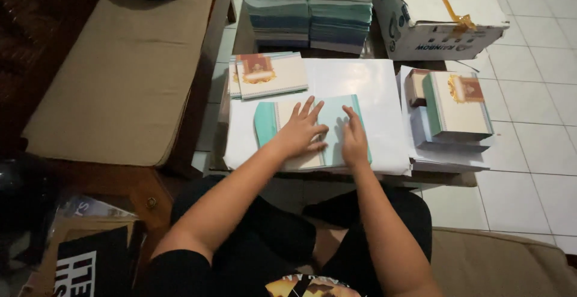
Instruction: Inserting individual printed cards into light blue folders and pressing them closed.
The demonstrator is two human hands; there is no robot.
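On a low table [384, 180] over white floor tiles, a teal-and-cream booklet [312, 132] at centre is pressed flat, left hand [300, 132] splayed, right hand [354, 141] with fingers together; the fold toward 12 o'clock is best smoothed evenly.

Your left hand [300, 132] lay flat, fingers spread, on a teal-edged booklet [312, 132] atop the white sheet [372, 93]; your right hand [353, 141] pressed beside it. Finished booklets [267, 75] sat behind the sheet, a stack [457, 108] to its right.
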